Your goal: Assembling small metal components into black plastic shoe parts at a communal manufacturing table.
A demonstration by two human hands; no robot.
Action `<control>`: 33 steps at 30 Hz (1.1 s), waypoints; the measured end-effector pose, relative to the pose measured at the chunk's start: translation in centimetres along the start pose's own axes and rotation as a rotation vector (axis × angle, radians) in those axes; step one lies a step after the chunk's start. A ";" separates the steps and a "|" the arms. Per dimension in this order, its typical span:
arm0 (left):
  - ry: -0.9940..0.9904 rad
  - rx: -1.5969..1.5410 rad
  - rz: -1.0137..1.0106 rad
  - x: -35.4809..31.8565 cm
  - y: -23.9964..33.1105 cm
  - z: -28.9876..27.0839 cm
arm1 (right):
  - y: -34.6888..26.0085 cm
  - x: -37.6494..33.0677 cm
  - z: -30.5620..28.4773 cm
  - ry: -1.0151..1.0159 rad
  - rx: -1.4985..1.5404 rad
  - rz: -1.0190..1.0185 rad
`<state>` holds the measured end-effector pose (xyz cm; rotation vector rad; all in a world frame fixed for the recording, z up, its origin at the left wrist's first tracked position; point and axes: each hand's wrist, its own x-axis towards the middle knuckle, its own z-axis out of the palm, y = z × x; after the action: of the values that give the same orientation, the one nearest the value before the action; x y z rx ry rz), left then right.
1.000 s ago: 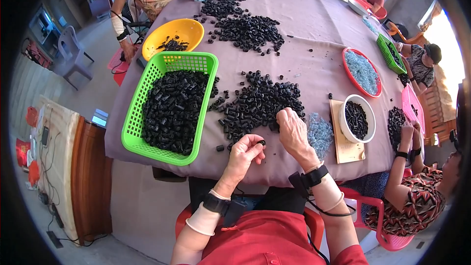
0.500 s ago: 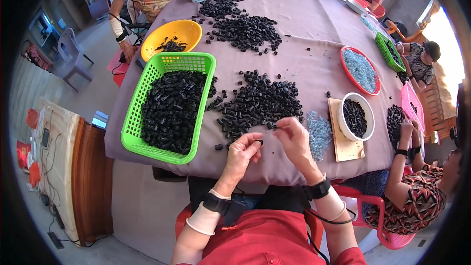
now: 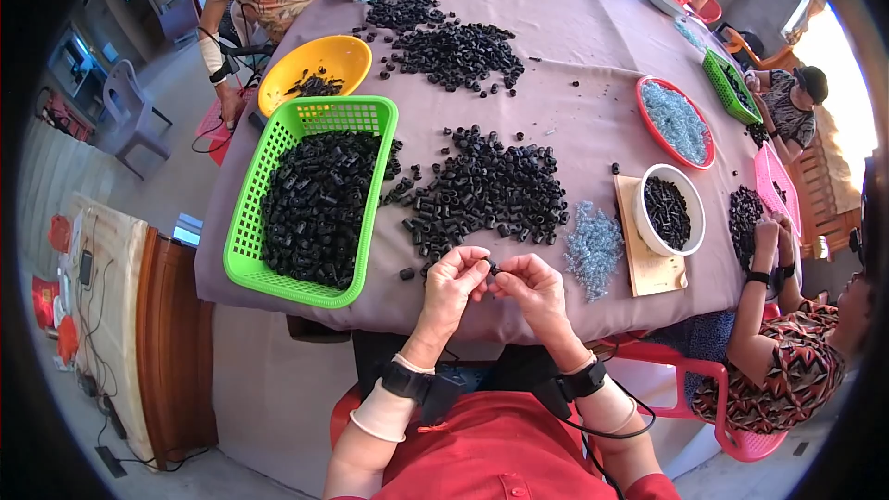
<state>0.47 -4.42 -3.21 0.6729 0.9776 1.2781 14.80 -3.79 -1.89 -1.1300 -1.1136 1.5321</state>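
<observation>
Close together at the table's near edge, my left hand (image 3: 456, 283) and my right hand (image 3: 534, 285) pinch a small black plastic part (image 3: 492, 268) between their fingertips. Its exact form is mostly covered by the fingers. Just beyond them spreads a pile of short black tube-like plastic pieces (image 3: 491, 187). One loose black piece (image 3: 406, 274) lies left of my left hand. To the right of my right hand is a heap of small clear bluish pieces (image 3: 594, 248).
A green basket (image 3: 236, 255) full of black parts stands left, with a yellow bowl (image 3: 356, 63) behind it. At right, a white bowl (image 3: 698, 222) of black pieces sits on a board (image 3: 653, 280), near a red tray (image 3: 711, 153). Co-workers (image 3: 782, 366) sit around the table.
My right hand has moved left, away from the pile, to meet my left hand at the black part. The left hand stays nearly in place. The whole view has shifted slightly.
</observation>
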 end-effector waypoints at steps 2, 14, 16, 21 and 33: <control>0.000 -0.005 -0.006 0.0 0.0 0.0 | -0.1 -0.1 0.3 0.014 0.009 -0.005; -0.138 0.021 -0.022 0.0 0.9 0.0 | 0.7 -0.2 0.5 0.014 -0.017 -0.085; -0.142 0.024 -0.040 0.1 0.8 -0.3 | 0.8 -0.2 0.4 0.006 -0.037 -0.098; -0.151 0.044 -0.083 0.2 0.6 -0.8 | 0.7 -0.3 0.8 0.012 -0.099 -0.079; -0.133 -0.250 -0.203 0.0 0.6 -0.4 | -0.4 -0.1 0.8 -0.152 -0.105 -0.110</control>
<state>-0.20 -4.30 -2.85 0.4461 0.7423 1.1370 14.09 -3.93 -1.31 -1.0172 -1.3503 1.5075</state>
